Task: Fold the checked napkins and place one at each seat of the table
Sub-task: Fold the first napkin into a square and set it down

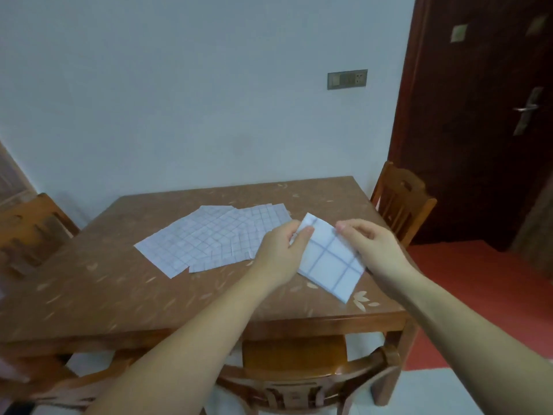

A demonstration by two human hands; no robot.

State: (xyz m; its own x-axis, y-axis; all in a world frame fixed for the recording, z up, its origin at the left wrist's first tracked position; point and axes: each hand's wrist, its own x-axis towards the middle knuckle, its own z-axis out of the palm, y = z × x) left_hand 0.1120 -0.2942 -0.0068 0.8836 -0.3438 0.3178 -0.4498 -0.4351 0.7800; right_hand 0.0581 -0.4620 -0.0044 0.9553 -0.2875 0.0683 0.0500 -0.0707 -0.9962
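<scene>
Worktop (119, 295): sq. brown top, glossy, w/ pale leaf-shaped marks scattered over it, plain wood edge along the front.

Folded napkin (330, 266): thin, soft-looking white sheet w/ blue grid lines, folded to a smaller, roughly rectangular shape, big checks showing. It sits over the worktop's front-right part, tilted, one corner pointing toward the front edge. Can't tell if that corner touches the top.

Left hand (281, 253) pinches the napkin's upper-left corner btwn thumb and fingers. Right hand (369, 247) holds the upper-right edge, fingers curled over it. Both forearms bare.

Napkin pile (209, 238): several unfolded checked sheets, flat, overlapping and fanned at slightly different angles, at the worktop's ctr, just left of the hands; the left hand covers its right edge.

Wooden chairs, slatted backs: right chair (401, 205) at the right side, left chair (30, 229) at the left, near chair (299, 381) tucked in at the front.

Behind: plain pale wall w/ a dark socket plate (347, 79); dark red-brown door (478, 145) at right w/ a metal lever handle (526, 110); red floor (478, 280) below it.
</scene>
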